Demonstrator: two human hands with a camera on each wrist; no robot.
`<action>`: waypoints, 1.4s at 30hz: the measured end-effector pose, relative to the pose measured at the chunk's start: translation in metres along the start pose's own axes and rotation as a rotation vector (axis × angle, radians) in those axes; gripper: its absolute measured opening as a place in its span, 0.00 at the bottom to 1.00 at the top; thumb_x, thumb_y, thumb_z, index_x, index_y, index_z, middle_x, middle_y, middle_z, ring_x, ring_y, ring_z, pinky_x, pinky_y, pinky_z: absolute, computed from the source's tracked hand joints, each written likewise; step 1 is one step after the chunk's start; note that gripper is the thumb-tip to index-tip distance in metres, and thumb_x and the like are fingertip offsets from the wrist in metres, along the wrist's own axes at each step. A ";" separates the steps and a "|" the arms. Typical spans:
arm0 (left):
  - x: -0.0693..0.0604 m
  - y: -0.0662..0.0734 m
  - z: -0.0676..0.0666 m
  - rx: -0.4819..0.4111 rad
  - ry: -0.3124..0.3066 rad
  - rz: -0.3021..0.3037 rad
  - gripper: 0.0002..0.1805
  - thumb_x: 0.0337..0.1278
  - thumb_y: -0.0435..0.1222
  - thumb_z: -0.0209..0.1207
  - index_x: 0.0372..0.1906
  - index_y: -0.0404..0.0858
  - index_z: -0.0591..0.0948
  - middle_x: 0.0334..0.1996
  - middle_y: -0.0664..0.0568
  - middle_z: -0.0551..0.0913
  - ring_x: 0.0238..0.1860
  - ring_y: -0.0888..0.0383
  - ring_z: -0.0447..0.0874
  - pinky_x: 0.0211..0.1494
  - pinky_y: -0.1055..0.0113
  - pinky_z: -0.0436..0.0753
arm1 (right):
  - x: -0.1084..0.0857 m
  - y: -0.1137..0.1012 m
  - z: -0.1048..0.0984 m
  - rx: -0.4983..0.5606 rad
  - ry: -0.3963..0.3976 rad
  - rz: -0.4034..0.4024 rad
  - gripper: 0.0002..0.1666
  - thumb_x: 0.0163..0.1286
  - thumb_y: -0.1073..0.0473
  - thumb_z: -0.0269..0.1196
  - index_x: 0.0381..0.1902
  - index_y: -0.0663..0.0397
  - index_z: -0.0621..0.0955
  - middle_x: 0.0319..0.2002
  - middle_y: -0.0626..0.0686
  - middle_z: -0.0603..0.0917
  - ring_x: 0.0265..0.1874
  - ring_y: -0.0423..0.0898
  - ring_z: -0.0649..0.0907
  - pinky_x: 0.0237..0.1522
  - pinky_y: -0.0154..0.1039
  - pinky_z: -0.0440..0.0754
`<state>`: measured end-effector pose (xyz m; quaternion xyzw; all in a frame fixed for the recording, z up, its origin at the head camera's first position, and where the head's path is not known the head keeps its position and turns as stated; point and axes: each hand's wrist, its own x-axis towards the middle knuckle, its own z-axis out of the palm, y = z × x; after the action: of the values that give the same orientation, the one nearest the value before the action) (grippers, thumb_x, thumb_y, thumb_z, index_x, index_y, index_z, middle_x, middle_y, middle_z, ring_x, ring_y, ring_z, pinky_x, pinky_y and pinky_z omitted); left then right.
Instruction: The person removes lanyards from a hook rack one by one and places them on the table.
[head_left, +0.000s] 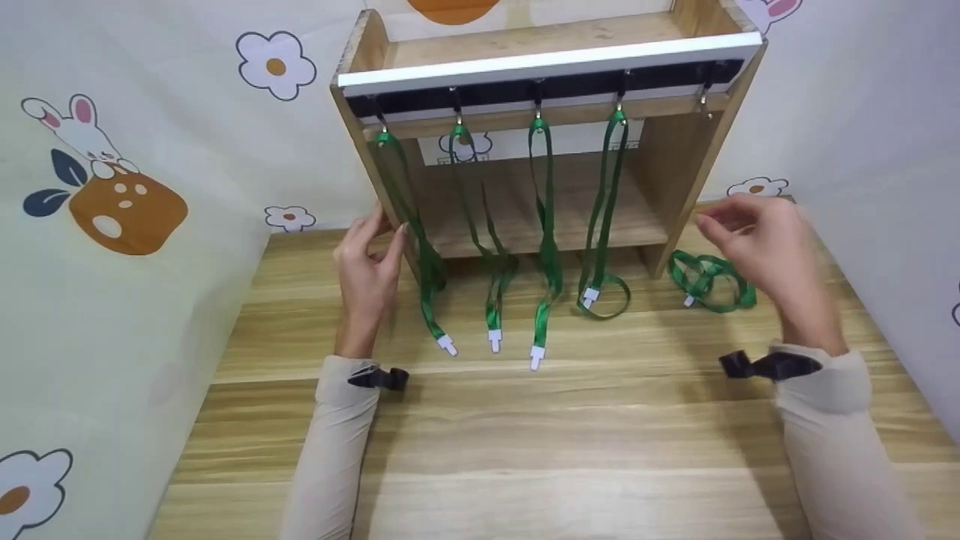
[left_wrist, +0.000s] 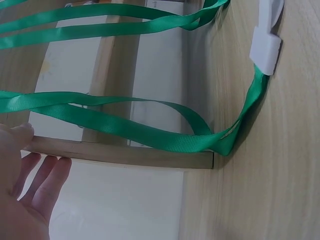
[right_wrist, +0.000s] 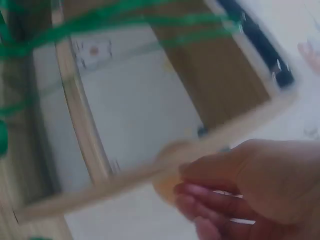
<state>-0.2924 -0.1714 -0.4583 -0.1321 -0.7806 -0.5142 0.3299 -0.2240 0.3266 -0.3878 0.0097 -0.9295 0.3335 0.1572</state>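
Note:
My left hand [head_left: 366,259] grips the left side panel of a wooden shelf rack [head_left: 679,161]. In the left wrist view the thumb lies on one side of that panel and the fingers [left_wrist: 52,182] on the other. Several green lanyards [head_left: 546,217] with white plastic clips [head_left: 537,357] hang from hooks along the rack's front bar. The rightmost hook [head_left: 705,101] is bare. Beside the right panel is my right hand [head_left: 772,244], its fingers loosely curled around nothing; whether a fingertip touches the panel is unclear. Below it, a bundled green lanyard [head_left: 712,281] lies on the table.
The rack stands on a wood-grain table [head_left: 570,457] against a pale cloth backdrop [head_left: 180,60] printed with flowers, rabbits and oranges. Lower ends of the hanging lanyards reach the tabletop in front of the rack. Cloth walls rise at left and right.

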 end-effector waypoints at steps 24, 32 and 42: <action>-0.001 0.027 0.001 -0.001 0.029 0.006 0.25 0.68 0.26 0.70 0.68 0.28 0.82 0.49 0.34 0.89 0.51 0.41 0.92 0.43 0.84 0.88 | 0.012 -0.100 0.060 0.263 0.385 -0.275 0.11 0.75 0.60 0.71 0.46 0.64 0.92 0.39 0.58 0.93 0.33 0.42 0.88 0.38 0.18 0.83; 0.001 0.004 0.002 0.022 -0.009 -0.029 0.26 0.72 0.38 0.70 0.71 0.42 0.83 0.52 0.45 0.90 0.54 0.54 0.91 0.47 0.63 0.95 | -0.002 -0.087 0.027 0.317 0.345 -0.404 0.09 0.73 0.66 0.72 0.48 0.57 0.93 0.36 0.55 0.93 0.29 0.32 0.84 0.34 0.21 0.84; 0.000 -0.001 0.001 0.017 0.013 -0.002 0.26 0.71 0.40 0.71 0.71 0.42 0.83 0.49 0.45 0.90 0.53 0.55 0.92 0.44 0.78 0.91 | -0.019 -0.058 0.015 0.359 0.082 -0.415 0.15 0.67 0.75 0.72 0.47 0.56 0.94 0.33 0.43 0.92 0.25 0.35 0.84 0.31 0.21 0.83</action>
<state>-0.2929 -0.1709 -0.4591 -0.1252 -0.7829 -0.5089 0.3353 -0.2034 0.2703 -0.3684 0.2142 -0.8265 0.4535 0.2555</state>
